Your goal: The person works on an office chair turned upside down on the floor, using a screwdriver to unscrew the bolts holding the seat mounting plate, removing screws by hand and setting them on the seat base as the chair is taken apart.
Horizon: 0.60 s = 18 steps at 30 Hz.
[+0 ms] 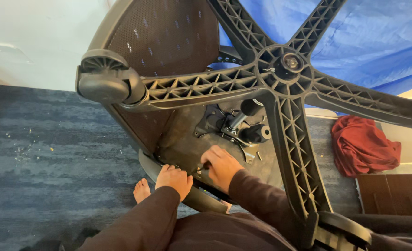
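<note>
**A:** What does the view show?

**B:** An office chair [169,42] lying tipped over on blue carpet [52,139], its five-armed base [285,69] facing the camera. One caster [106,81] sits at the end of the left arm of the base.

**A:** Where are the hands?

**B:** Both rest on the underside of the seat [187,139], near its lower edge. The left hand [174,180] lies curled over the seat rim, fingers bent down against it. The right hand [221,166] is closed into a fist around a small dark tool [206,165], most of which is hidden; its kind cannot be told. The two hands are just beside each other.

**A:** What lies near them?

**B:** The seat mechanism [234,128], a black plate with levers and the gas column, sits just above the right hand. A bare foot [142,190] shows below the seat edge, beside the left hand.

**A:** And beyond the chair?

**B:** A red cloth [364,146] lies on the floor to the right, and a blue sheet [378,37] hangs behind the base.
</note>
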{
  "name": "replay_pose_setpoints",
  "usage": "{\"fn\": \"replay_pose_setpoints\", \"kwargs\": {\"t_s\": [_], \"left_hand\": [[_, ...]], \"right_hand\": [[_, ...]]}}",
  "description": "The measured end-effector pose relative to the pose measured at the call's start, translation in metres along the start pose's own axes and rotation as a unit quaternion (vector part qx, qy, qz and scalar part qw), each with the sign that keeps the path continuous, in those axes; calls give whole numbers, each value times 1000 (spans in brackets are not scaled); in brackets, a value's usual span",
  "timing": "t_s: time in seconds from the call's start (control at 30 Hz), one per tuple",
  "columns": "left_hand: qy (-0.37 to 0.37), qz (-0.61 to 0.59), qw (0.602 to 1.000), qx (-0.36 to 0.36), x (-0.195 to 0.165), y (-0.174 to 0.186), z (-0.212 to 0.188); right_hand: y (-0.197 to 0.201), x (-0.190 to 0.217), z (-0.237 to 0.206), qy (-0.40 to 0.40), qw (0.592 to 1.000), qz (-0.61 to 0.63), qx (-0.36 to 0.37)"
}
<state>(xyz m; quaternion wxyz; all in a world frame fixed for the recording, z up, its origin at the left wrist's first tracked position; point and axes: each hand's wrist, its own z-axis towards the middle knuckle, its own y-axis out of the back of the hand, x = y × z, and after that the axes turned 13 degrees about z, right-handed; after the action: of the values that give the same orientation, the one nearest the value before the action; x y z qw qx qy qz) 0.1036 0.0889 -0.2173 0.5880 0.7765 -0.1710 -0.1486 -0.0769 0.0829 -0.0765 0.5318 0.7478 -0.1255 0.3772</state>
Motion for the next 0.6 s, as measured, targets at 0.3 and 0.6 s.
{"fn": "replay_pose_setpoints", "kwargs": {"t_s": [0.3,0.6], "left_hand": [[-40,-4,999,20,6,6,-3],[-43,-6,999,7,8,0,-2]], "right_hand": [[1,3,-7,-85,996,-32,-11],[-11,-2,-14,-98,993,-1,-58]]}}
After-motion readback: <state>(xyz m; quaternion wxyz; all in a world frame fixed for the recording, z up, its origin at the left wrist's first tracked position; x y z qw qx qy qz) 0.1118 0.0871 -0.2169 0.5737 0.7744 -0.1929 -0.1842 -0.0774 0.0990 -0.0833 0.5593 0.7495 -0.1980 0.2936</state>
